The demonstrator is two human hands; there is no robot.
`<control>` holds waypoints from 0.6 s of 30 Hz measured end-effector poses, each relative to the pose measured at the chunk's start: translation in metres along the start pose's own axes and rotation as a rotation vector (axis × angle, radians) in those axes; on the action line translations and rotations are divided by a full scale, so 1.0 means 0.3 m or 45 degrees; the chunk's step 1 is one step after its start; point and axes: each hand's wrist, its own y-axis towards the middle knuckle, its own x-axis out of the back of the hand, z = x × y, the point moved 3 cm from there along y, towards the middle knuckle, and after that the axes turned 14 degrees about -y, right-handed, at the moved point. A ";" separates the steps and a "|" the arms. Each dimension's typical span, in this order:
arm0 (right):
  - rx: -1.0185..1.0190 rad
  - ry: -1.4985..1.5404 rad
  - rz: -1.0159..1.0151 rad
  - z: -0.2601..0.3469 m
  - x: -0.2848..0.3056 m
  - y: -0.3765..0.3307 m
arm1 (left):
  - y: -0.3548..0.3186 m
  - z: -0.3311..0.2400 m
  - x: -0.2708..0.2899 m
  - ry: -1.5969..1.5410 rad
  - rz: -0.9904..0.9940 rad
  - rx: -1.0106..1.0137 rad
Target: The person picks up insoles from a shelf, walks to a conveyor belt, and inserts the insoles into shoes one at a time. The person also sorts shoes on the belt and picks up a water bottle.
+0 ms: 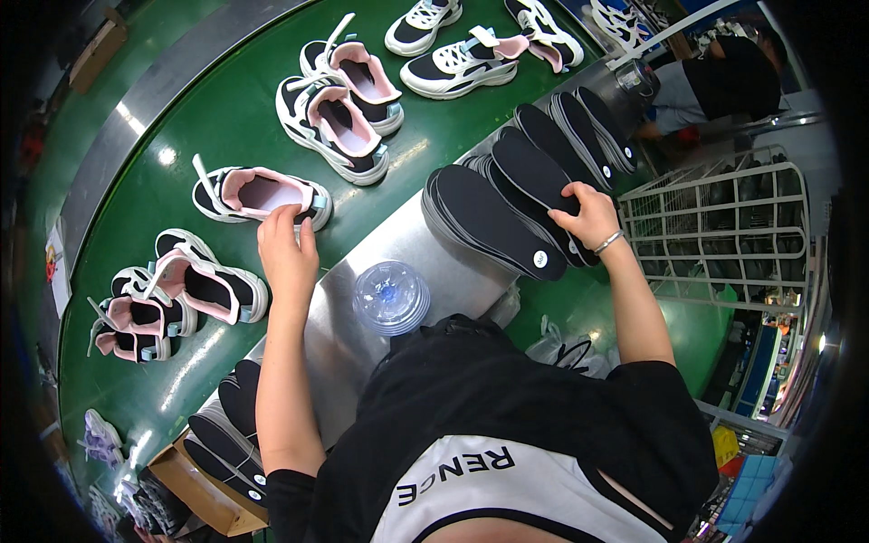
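On the green table, a black and white sneaker with pink lining (231, 210) lies with its opening up. My left hand (290, 261) is at its heel, fingers hooked over the collar and the thumb on the outer side. Inside the shoe a light footbed shows. To the right, my right hand (588, 215) pinches the edge of a black insole (534, 167) lifted at the top of a stack. Beside it lies another stack of black insoles (484, 217), with a round white sticker on the top one.
More sneakers stand left (213, 285) and farther off (339, 118). A clear plastic tub (391, 299) sits on the metal ledge (335, 362) before me. Lower left are further insoles (222, 443) by a cardboard box (204, 489). A wire rack (715, 226) and another person (733, 81) are at right.
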 end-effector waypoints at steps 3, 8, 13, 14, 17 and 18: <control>0.082 0.381 -0.078 0.094 0.071 0.007 | 0.008 -0.105 0.017 -0.610 -0.012 0.330; 0.355 0.786 0.021 0.353 0.132 -0.018 | -0.047 -0.268 -0.124 -1.685 0.542 0.731; 0.472 0.807 0.099 0.493 0.100 -0.028 | -0.073 -0.303 -0.100 -1.991 0.347 0.758; 0.485 0.809 0.105 0.510 0.103 -0.028 | -0.078 -0.285 -0.098 -2.004 0.322 0.776; 0.557 0.746 0.046 0.538 0.108 -0.024 | -0.088 -0.263 -0.082 -2.034 0.261 0.848; 0.605 0.676 -0.026 0.544 0.113 -0.022 | -0.089 -0.259 -0.078 -2.056 0.237 0.899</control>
